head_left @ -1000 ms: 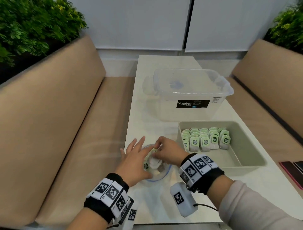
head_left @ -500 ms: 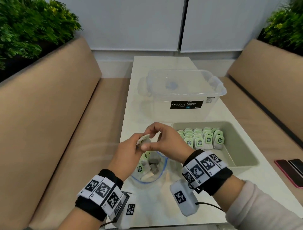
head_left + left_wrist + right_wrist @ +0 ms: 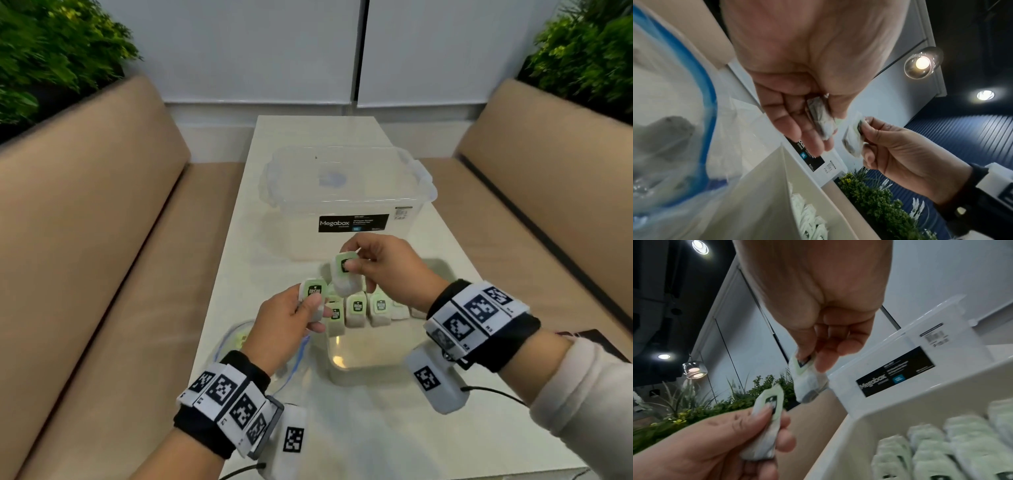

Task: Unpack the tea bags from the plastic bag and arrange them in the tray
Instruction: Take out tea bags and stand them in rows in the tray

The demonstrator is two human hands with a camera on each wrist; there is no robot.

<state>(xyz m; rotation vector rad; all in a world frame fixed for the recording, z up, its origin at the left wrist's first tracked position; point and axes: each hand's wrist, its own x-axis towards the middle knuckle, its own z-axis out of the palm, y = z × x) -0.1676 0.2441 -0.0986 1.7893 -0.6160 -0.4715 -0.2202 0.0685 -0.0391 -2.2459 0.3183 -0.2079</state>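
Head view shows the long white table (image 3: 342, 428) carrying a clear plastic storage box (image 3: 346, 192) with a black label, and nearer the person a pale grey-green rectangular tray (image 3: 346, 366) with rows of green-tagged tea bags (image 3: 368, 306) standing at its far end. Left of the tray lies the clear plastic bag with a blue zip rim (image 3: 236, 342), a few bags seemingly left inside. Half a second ago both hands met over one bunch above the bag; now they have parted and risen toward the tray. The right hand (image 3: 394, 270) has its fingers pinched on one white tea bag (image 3: 346, 275) by its green tag, and the left hand (image 3: 287, 322) has its fingers clamped on another tea bag (image 3: 313, 294). Judging by this, the pair is separated and ready for placing in the next row.
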